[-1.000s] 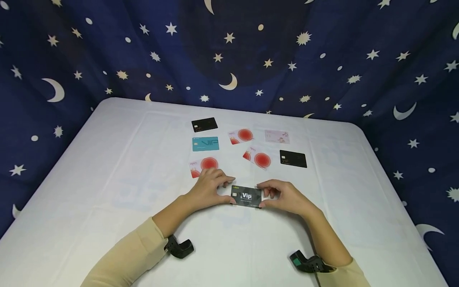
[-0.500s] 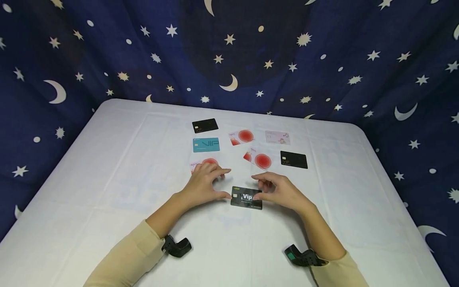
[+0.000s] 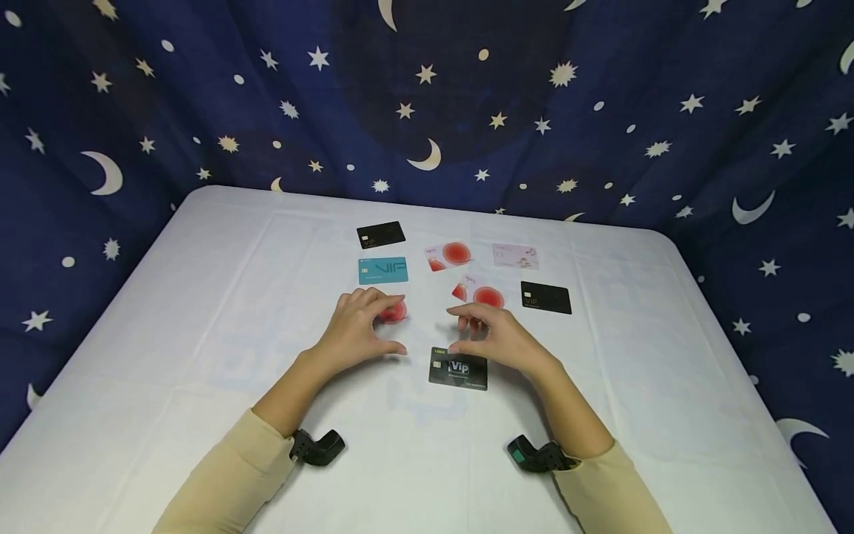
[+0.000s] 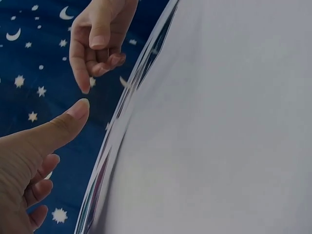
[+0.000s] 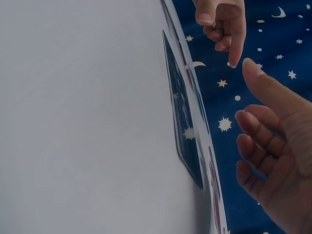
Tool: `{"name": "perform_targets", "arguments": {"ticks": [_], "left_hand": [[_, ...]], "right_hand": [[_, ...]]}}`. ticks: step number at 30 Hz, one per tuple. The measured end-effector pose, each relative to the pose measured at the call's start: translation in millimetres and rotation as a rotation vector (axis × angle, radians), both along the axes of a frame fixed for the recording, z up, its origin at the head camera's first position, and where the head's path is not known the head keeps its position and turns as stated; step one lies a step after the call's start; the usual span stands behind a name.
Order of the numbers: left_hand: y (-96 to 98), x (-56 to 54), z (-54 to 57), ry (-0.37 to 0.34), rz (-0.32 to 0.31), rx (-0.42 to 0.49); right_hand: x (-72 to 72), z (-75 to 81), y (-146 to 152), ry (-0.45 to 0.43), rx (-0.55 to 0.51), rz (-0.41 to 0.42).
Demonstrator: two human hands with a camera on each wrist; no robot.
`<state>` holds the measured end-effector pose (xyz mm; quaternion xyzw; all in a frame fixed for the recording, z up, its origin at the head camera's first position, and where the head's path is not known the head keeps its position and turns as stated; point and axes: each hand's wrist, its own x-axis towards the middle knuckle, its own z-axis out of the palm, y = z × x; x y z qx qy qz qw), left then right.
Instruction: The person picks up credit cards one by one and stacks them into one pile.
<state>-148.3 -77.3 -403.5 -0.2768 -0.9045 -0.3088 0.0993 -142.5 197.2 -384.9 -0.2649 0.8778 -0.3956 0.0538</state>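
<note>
A dark grey Vip card (image 3: pixel 458 371) lies flat on the white-covered table, nearest the person. My right hand (image 3: pixel 500 336) is over its upper right part in the head view, the thumb overlapping the card's top edge and nothing in its grasp. To the left, my left hand (image 3: pixel 355 326) has thumb and forefinger spread apart and holds nothing. Beneath its fingers a red-and-white card (image 3: pixel 394 311) is mostly hidden. In the right wrist view the grey card (image 5: pixel 183 117) appears edge-on beside my right hand's loosely bent fingers (image 5: pixel 256 129).
Further back lie a black VIP card (image 3: pixel 381 235), a teal VIP card (image 3: pixel 383 271), two red-circle cards, one at the back (image 3: pixel 448 255) and one closer (image 3: pixel 488 295), a pale pink card (image 3: pixel 516 256) and another black card (image 3: pixel 545 297). A starry blue curtain (image 3: pixel 267 104) hangs behind the table.
Both hands let go of the grey Vip card and drew away from its edges. The left hand moved left over the red-and-white card; the right moved left and further back. The card stays put.
</note>
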Motion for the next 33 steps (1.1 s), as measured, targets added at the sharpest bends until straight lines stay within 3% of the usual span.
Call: {"name": "perform_targets", "arguments": {"ticks": [8, 14, 21, 33], "left_hand": [[-20.3, -9.6, 1.4, -0.063, 0.034, -0.061], [-33.6, -16.4, 0.0, -0.106, 0.054, -0.115], [-45.2, -21.7, -3.0, -0.177, 0.098, -0.185], [-52.1, -22.7, -11.2, -0.235, 0.132, -0.182]], "right_hand": [[-10.3, -1.5, -15.5, 0.03, -0.034, 0.039], [-16.8, -2.6, -29.7, 0.039, -0.015, 0.011], [-26.3, -1.9, -46.0, -0.027, 0.07, -0.015], [-45.9, -10.0, -68.8, -0.062, 0.21, -0.009]]}}
